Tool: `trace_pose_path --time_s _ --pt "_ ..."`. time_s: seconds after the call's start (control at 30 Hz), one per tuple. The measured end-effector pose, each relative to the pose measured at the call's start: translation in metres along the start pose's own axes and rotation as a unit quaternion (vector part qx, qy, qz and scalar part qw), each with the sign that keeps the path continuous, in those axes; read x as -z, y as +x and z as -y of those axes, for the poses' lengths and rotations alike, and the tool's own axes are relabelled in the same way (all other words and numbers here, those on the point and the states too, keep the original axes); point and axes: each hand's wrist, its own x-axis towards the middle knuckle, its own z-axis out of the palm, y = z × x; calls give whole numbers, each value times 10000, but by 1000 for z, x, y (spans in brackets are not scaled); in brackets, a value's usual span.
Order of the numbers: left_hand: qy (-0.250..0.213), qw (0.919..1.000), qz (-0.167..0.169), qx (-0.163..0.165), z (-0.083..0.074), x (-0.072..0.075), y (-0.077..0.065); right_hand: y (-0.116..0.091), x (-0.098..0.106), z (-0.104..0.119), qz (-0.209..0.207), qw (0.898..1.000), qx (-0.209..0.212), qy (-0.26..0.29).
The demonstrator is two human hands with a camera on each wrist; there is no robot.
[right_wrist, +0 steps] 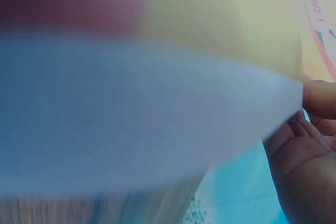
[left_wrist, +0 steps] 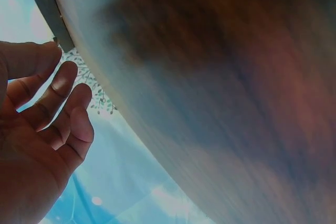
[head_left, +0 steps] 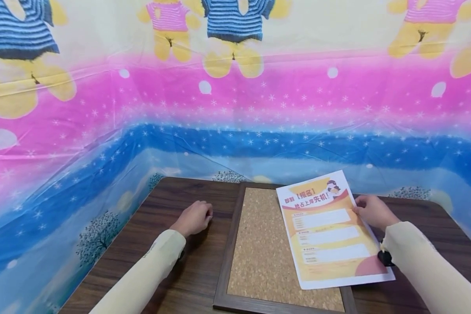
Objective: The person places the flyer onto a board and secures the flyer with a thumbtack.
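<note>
My right hand (head_left: 374,212) pinches the right edge of a printed paper poster (head_left: 331,235) between thumb and fingers. The sheet is tilted, yellow and orange with white text boxes and red lettering. It overlaps the right part of a cork board (head_left: 259,244) with a brown frame. In the right wrist view the sheet's white margin (right_wrist: 136,119) bows close to the camera, with the thumb (right_wrist: 320,98) at its edge. To the left of the board, my left hand (head_left: 193,218) is low over the table, fingers loosely curled. The left wrist view shows its palm and fingers (left_wrist: 58,93) with nothing visible between them.
The board lies on a dark wood-grain table (head_left: 149,244) with rounded far corners. A printed cloth (head_left: 235,100) with bears, snowflakes and trees hangs behind and along the sides of the table. A dark band (head_left: 385,258) shows at the right wrist.
</note>
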Motion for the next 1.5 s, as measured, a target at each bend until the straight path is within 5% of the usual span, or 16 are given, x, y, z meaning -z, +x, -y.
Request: trace_pose_path --time_s 0.83,1.5 --pt "-69 9999 80 -48 -11 2 6 -10 -54 44 1 9971 -604 467" --pt "-33 9997 34 -253 -20 3 9 -16 -69 51 -57 9992 -112 389"
